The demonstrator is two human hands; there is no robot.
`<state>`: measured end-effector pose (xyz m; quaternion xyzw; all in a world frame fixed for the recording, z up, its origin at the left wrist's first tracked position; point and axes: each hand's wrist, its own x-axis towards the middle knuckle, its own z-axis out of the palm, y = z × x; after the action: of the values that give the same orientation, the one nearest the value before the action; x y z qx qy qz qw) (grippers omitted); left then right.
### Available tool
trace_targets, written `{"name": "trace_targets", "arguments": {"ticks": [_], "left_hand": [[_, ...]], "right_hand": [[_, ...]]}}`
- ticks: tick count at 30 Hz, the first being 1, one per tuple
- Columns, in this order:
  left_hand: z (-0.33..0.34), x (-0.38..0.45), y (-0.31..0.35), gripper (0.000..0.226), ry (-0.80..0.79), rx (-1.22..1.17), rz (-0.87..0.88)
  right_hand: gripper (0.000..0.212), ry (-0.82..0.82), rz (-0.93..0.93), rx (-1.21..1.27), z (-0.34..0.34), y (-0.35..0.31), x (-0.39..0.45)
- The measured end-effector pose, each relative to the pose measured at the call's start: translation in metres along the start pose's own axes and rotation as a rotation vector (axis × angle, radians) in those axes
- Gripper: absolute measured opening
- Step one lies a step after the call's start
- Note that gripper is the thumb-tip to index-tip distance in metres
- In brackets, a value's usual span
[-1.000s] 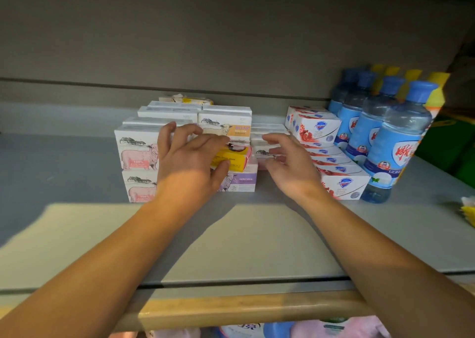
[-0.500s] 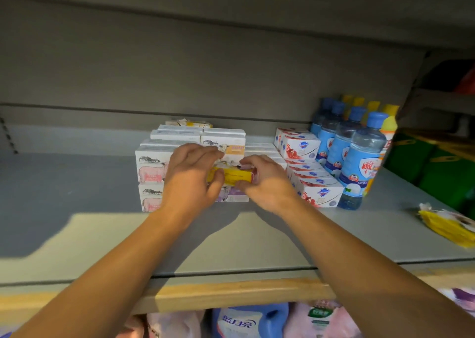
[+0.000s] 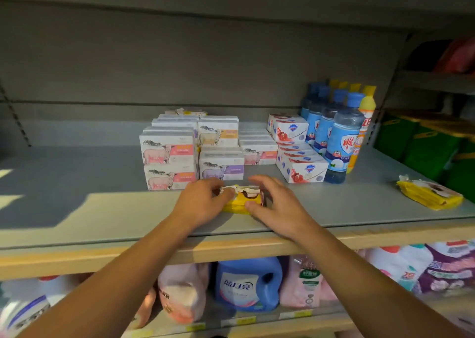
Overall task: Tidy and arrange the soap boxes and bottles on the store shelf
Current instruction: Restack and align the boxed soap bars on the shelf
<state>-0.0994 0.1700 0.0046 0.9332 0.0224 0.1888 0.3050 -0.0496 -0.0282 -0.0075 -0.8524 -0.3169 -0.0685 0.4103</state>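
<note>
A yellow soap pack lies near the front of the grey shelf, held between both hands. My left hand grips its left end and my right hand holds its right end. Behind it stand stacked white soap boxes with sheep pictures: pink ones at left, a purple one and an orange one in the middle. White boxes with red fruit run in a row at right. Blue-capped bottles and yellow-capped bottles line up beside them.
Another yellow soap pack lies loose at the shelf's right end. Green boxes fill the neighbouring bay. The wooden shelf edge runs across; below it sit a blue detergent jug and soft refill bags.
Both hands have pulled the yellow soap pack off the purple box in the stack and brought it forward down onto the shelf. The camera has drawn back.
</note>
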Motion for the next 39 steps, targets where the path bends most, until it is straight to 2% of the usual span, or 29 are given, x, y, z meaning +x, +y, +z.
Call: {"name": "trace_targets", "arguments": {"ticks": [2, 5, 7, 13, 16, 19, 24, 27, 30, 34, 37, 39], "left_hand": [[0.005, 0.0, 0.003, 0.038, -0.02, 0.037, 0.0], [0.009, -0.003, 0.002, 0.026, 0.012, 0.02, 0.005], [0.009, -0.006, -0.001, 0.017, 0.056, -0.041, 0.005], [0.006, -0.01, 0.001, 0.027, 0.142, -0.164, 0.04], [0.006, -0.009, 0.001, 0.041, 0.078, -0.186, 0.012], [0.006, -0.012, 0.002, 0.041, -0.01, -0.125, 0.07], [0.004, -0.016, 0.006, 0.039, 0.027, -0.184, 0.101], [0.002, -0.015, 0.011, 0.035, 0.028, -0.295, 0.087], [0.008, -0.013, 0.028, 0.029, -0.037, -0.407, 0.096], [0.038, -0.006, 0.066, 0.027, -0.159, -0.437, 0.145], [0.069, 0.002, 0.097, 0.03, -0.171, -0.432, 0.142], [0.091, 0.006, 0.115, 0.035, -0.167, -0.344, 0.168]], "right_hand": [[0.057, 0.01, 0.109, -0.018, 0.0, 0.001, 0.0], [0.048, -0.016, 0.18, -0.127, 0.002, 0.002, 0.0], [0.045, -0.022, 0.182, -0.053, 0.002, 0.0, -0.002], [0.048, -0.033, 0.124, 0.24, -0.004, -0.001, -0.006], [0.054, -0.013, 0.074, 0.342, -0.005, 0.001, -0.008], [0.064, 0.046, 0.018, 0.264, -0.005, 0.003, -0.01], [0.08, 0.024, 0.025, 0.216, -0.004, 0.002, -0.01], [0.07, 0.048, 0.074, 0.358, -0.011, 0.001, -0.013], [0.054, 0.129, 0.114, 0.472, -0.024, 0.004, -0.024], [0.045, 0.263, 0.198, 0.492, -0.065, 0.025, -0.052], [0.035, 0.391, 0.317, 0.452, -0.113, 0.053, -0.076], [0.029, 0.502, 0.397, 0.41, -0.145, 0.074, -0.092]]}}
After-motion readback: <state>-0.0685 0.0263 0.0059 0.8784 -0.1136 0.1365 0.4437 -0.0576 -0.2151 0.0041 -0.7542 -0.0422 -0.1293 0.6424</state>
